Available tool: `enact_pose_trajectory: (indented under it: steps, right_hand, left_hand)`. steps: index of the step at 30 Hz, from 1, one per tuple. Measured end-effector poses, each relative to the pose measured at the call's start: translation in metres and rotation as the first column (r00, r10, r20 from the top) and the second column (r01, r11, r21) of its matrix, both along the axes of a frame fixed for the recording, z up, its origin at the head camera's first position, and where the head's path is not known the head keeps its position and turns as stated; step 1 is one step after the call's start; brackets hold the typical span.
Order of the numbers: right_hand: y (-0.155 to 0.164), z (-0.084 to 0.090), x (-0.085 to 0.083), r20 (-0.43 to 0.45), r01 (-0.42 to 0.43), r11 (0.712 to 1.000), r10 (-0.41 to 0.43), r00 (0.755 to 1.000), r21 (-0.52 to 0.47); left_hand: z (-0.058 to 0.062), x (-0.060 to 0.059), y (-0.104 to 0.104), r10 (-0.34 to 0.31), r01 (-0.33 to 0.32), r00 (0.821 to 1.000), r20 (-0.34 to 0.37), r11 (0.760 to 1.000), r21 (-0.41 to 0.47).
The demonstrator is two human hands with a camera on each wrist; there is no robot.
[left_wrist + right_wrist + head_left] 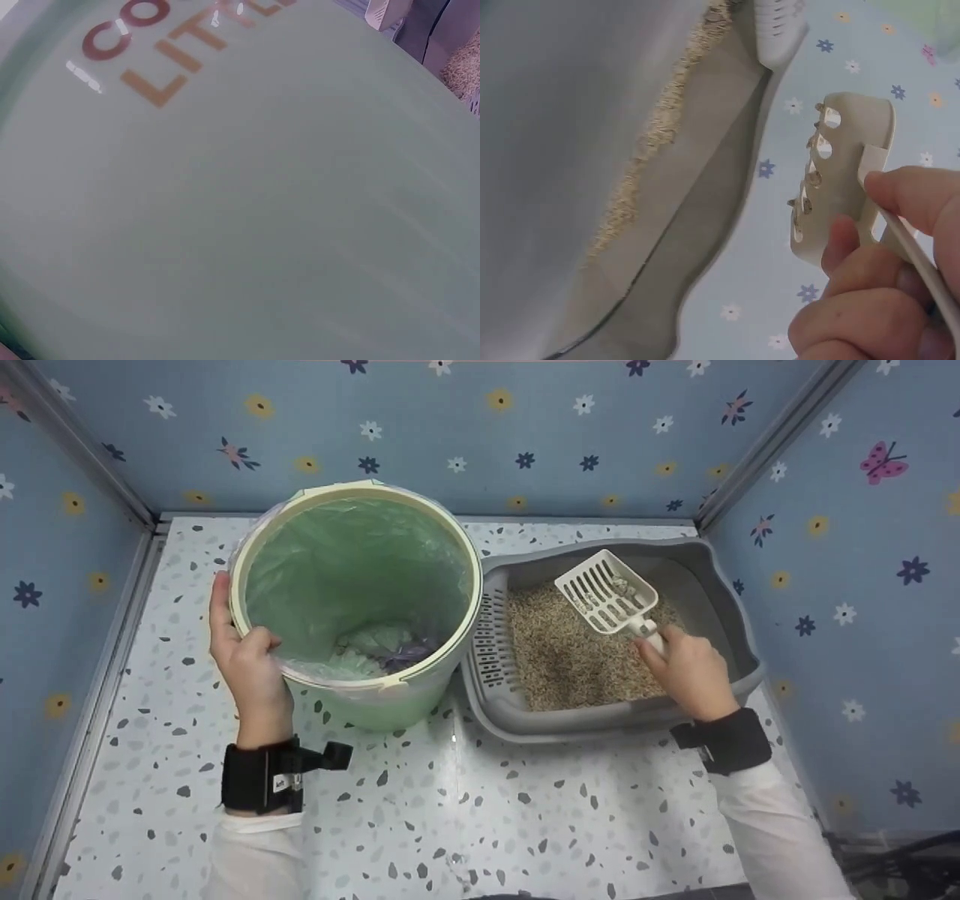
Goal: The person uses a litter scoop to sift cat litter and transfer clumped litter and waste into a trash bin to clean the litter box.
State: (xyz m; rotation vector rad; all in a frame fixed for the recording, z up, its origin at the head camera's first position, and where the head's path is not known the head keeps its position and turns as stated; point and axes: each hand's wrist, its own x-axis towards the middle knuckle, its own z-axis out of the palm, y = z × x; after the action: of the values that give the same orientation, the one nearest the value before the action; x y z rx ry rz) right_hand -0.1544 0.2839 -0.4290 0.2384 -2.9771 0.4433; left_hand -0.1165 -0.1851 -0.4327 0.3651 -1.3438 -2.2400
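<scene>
**Scoop held over the litter, bin steadied at the rim**

Sleeves and black wrist straps sit closest to the head camera, with the speckled floor (465, 817) spreading out between them. Left hand (247, 660) curls over the near-left rim of the bin (360, 592), thumb hooked inside against the green liner (337, 562), fingers wrapped down the outer wall. From the left wrist view the pale green wall of the bin fills almost everything, with brown lettering cut off at the top edge.

Right hand (686, 667) is clamped on the handle of the scoop (607, 592), fingers and thumb pinched round it. That white slotted scoop points up and away from the hand, raised above the litter (570, 652), with a few small clumps lying in its bowl. In the right wrist view the scoop's slotted underside shows just beyond the fingertips (847, 240), bits of litter caught in the slots.

Under the scoop stands the grey tray (712, 600), touching the bin's right side. Some crumpled stuff lies at the bottom of the liner. Flowered blue walls (525, 427) close in the space.
</scene>
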Motion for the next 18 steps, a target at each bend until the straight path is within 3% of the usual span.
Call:
enact_pose_trajectory:
  steps: [6, 15, 18]
  right_hand:
    - [-0.001, 0.033, -0.004, 0.036, -0.045, 0.997, 0.047, 0.998, -0.055]
    - [-0.019, 0.088, -0.011, 0.13, -0.076, 0.996, 0.082, 0.988, -0.053]
    - [-0.03, 0.106, -0.015, 0.12, -0.121, 0.992, 0.123, 0.985, -0.026]
  left_hand:
    - [-0.001, -0.001, 0.0, 0.004, -0.003, 1.0, 0.015, 1.0, -0.026]
    - [-0.002, -0.002, -0.001, 0.011, -0.009, 0.999, 0.036, 0.999, -0.052]
    - [-0.002, -0.002, -0.001, 0.012, -0.01, 0.999, 0.038, 0.998, -0.054]
